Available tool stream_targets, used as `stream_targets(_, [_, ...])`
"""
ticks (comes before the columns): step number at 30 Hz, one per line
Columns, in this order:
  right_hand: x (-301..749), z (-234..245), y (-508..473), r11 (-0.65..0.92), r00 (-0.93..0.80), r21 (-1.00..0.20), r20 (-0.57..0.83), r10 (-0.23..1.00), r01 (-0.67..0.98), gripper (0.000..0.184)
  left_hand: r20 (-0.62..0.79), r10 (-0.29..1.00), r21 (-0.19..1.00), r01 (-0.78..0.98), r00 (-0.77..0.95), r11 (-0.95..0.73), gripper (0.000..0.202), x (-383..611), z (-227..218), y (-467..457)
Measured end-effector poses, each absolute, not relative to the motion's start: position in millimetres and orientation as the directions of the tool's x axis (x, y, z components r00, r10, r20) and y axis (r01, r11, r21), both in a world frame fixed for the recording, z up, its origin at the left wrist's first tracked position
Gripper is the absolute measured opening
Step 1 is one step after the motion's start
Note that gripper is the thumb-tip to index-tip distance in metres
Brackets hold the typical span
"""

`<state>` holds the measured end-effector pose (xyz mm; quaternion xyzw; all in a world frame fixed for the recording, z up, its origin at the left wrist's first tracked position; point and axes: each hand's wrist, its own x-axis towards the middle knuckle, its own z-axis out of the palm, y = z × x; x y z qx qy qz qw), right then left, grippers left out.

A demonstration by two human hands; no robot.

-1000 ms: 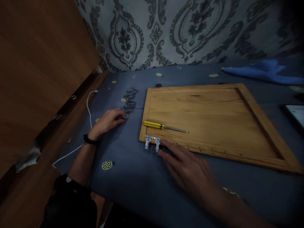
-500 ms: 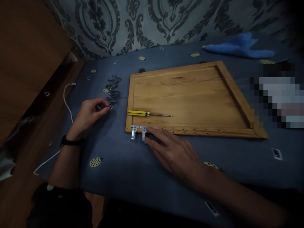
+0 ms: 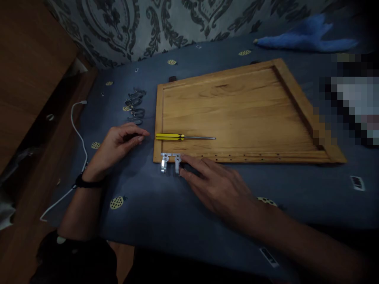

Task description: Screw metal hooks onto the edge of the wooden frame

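Note:
A wooden panel with a raised frame lies flat on the blue patterned cloth. My right hand is at its near left edge, thumb and index finger closed on a silver metal bracket. Beside that piece, a similar bracket also overhangs the edge. My left hand is just left of the panel, fingertips drawn together; whatever they pinch is too small to make out. On the panel lies a screwdriver with a yellow handle, its shaft pointing right.
Several dark metal clips or brackets form a row beyond my left hand. Small holes run along the panel's near rail. A blue cloth-like item lies at the back right. Along the left edge runs a white cable.
My left hand has moved away from the row of metal pieces, rightward to the panel's left edge. My right hand stays at the bracket. The camera view has shifted slightly.

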<state>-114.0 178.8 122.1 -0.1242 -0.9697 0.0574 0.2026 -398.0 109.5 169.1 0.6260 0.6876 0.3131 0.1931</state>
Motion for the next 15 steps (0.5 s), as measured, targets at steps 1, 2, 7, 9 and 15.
stream_targets(1, [-114.1,121.9,178.8,0.964,-0.886,-0.157,0.383,0.26,0.215,0.031,0.128,0.984,0.672,0.741,-0.128,0.009,0.019,-397.1,169.2,109.5])
stream_targets(2, [-114.2,121.6,178.8,0.965,-0.886,-0.153,0.387,0.255,0.211,0.03,0.128,0.985,0.675,0.738,-0.118,0.001,0.019,-396.2,169.2,109.6])
stream_targets(7, [-113.5,119.1,178.6,0.966,-0.862,-0.167,0.441,0.251,0.195,0.028,0.128,0.987,0.694,0.72,-0.098,-0.018,0.015,-387.7,170.7,108.5])
stream_targets(9, [-112.7,118.1,178.5,0.966,-0.85,-0.184,0.465,0.248,0.182,0.028,0.116,0.989,0.707,0.707,-0.094,-0.016,0.013,-382.5,173.6,107.2])
stream_targets(15, [-111.5,118.1,178.3,0.963,-0.847,-0.193,0.465,0.259,0.188,0.03,0.153,0.975,0.73,0.683,-0.16,-0.002,0.01,-364.4,182.0,101.4])
